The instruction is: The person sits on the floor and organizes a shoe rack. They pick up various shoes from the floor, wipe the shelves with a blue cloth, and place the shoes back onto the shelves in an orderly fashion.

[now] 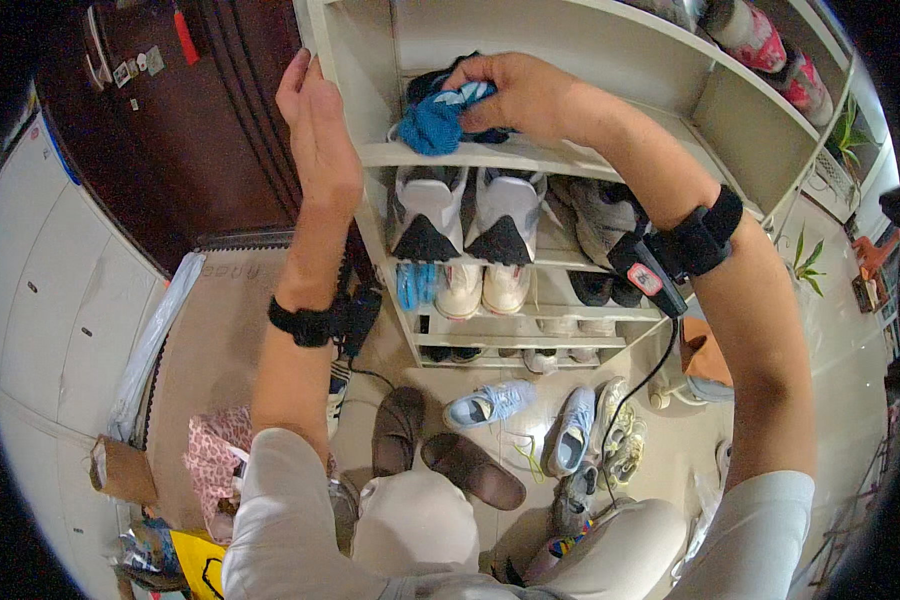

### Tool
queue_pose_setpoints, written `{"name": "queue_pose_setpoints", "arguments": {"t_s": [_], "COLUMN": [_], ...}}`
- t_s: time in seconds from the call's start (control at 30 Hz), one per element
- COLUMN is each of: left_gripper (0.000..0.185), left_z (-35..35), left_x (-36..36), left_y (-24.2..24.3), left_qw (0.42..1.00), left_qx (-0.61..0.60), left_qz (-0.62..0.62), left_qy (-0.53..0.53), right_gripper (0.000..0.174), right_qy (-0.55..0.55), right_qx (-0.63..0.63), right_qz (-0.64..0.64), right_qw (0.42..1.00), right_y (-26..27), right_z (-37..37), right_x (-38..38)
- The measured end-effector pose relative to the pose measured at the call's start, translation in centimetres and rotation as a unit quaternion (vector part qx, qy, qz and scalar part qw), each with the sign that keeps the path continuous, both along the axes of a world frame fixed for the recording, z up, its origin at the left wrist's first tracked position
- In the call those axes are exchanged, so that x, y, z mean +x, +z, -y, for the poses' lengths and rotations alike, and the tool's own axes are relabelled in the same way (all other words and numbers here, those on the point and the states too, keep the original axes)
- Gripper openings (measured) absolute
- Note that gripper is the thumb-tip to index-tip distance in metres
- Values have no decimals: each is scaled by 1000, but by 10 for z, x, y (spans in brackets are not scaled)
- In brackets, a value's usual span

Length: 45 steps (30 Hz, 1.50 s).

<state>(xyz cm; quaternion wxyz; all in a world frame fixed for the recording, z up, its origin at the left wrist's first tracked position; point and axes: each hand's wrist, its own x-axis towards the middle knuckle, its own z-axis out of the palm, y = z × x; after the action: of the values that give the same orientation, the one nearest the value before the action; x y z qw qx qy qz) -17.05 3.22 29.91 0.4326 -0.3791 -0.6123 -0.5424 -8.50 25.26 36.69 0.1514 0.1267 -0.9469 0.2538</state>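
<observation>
My right hand (pixel 510 94) pinches a bunched blue knitted cloth (pixel 429 126) with a paler patterned part, at the left of an open compartment in a white shoe cabinet (pixel 480 155). A dark item (pixel 429 84) lies behind the cloth, partly hidden by it and by my fingers. My left hand (pixel 319 127) is raised beside the cabinet's left side panel, with nothing seen in it. Some of its fingers are hidden, and whether it touches the panel is unclear. On the shelf below stand white-and-black sneakers (pixel 433 214) and a grey shoe (pixel 596 217).
Lower shelves hold cream sneakers (pixel 461 291) and blue footwear (pixel 416 285). On the floor lie brown slippers (pixel 474 469), light blue sneakers (pixel 495 403) and yellowish sneakers (pixel 621 442). A dark door (pixel 187 120) stands left. A cable (pixel 645 375) hangs from my right wrist device (pixel 649 277).
</observation>
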Motion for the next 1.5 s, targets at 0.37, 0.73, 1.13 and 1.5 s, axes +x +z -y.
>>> {"name": "queue_pose_setpoints", "arguments": {"t_s": [0.37, 0.73, 1.13, 1.5], "left_gripper": [61, 51, 48, 44], "left_z": [-3, -4, -10, -9], "left_x": [-5, 3, 11, 9], "left_y": [-5, -14, -18, -19], "left_qw": [995, 999, 995, 982], "left_qx": [36, -36, -24, -41], "left_qz": [46, -30, 20, -65], "left_qy": [-85, 3, 98, 170], "right_gripper": [51, 31, 58, 48], "right_qy": [103, 24, -2, -388], "right_qx": [-260, -91, -153, 742], "right_qz": [3, -199, 32, -50], "right_qw": [960, 975, 988, 545], "right_y": [4, 3, 4, 23], "right_z": [67, 36, 39, -178], "right_x": [-18, -158, -58, 115]}}
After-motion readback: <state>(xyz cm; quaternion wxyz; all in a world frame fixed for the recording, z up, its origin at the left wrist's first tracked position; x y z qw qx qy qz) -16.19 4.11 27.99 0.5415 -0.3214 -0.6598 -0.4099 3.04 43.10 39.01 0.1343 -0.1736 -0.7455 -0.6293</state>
